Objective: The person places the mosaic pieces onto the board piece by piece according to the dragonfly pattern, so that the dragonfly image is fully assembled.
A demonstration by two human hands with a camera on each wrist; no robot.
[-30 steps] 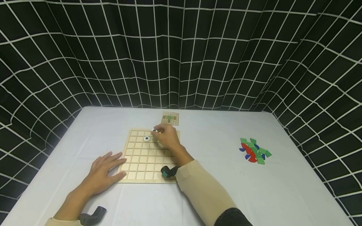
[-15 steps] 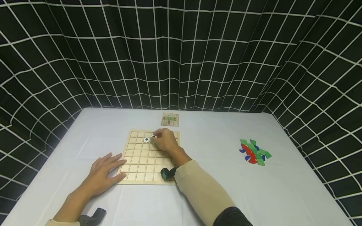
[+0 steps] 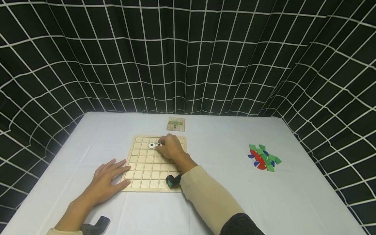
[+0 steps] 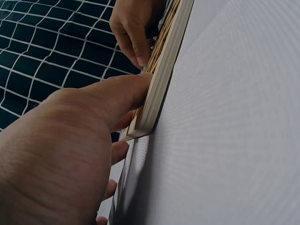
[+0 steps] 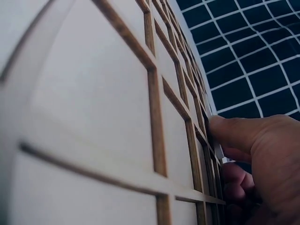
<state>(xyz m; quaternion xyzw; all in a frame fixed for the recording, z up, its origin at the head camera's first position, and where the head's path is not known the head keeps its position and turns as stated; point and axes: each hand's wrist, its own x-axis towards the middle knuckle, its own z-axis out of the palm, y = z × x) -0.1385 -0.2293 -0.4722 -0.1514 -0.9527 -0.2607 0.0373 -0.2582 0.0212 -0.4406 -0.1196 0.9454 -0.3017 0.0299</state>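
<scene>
A wooden board [image 3: 147, 173] with a square grid of recesses lies on the white table. My right hand [image 3: 171, 148] is over its upper part, thumb and fingers pinching a round white eye piece [image 3: 159, 145] with a dark centre. Just left of that, a matching eye piece [image 3: 151, 145] lies in the grid. In the right wrist view, the thumb [image 5: 229, 131] is down at the grid, where a thin white edge shows. My left hand [image 3: 104, 181] rests with spread fingers at the board's left side; its thumb [image 4: 126, 89] touches the lower left corner in the left wrist view.
A small picture card [image 3: 176, 124], gridded with a green and red figure, lies behind the board. To the right is a loose pile of green pieces [image 3: 270, 168], red pieces [image 3: 261, 164] and blue pieces [image 3: 250, 156]. A black, white-lined curtain [image 3: 188, 65] surrounds the table.
My right hand has moved the eye piece from the board's top row down toward me, to beside the other eye piece. The left hand has stayed in place.
</scene>
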